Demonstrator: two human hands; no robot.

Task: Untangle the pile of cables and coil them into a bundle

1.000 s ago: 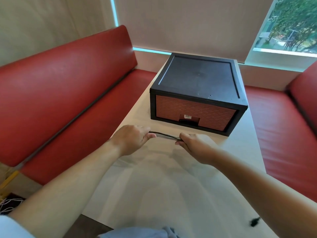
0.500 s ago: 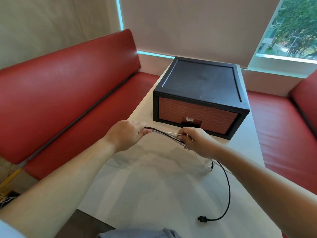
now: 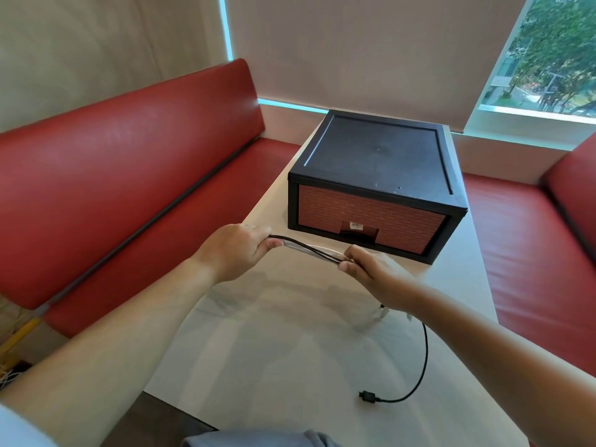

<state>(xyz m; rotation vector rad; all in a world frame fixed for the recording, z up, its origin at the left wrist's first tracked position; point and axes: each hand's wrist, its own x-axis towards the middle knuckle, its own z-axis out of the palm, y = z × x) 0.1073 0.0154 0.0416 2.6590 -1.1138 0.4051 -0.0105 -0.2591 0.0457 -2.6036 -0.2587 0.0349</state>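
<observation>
Now | left hand [image 3: 237, 250] grips cables [image 3: 309, 251] | right hand [image 3: 377, 272] pinches them | strands span between

Holding the cables [image 3: 309, 252] over the worktop [image 3: 283, 356] between left hand [image 3: 237, 250] at 10 o'clock and right hand [image 3: 375, 274] at 1 o'clock, just before the drawer box [image 3: 377, 169] at 12. Trailing the plug [image 3: 367, 397] to 5 o'clock, on the worktop.

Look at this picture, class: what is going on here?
A person holds a bunch of cables stretched between the left hand and the right hand, above a table and in front of a drawer box. One black cable trails from beneath the right wrist across the table, its plug lying loose.
</observation>
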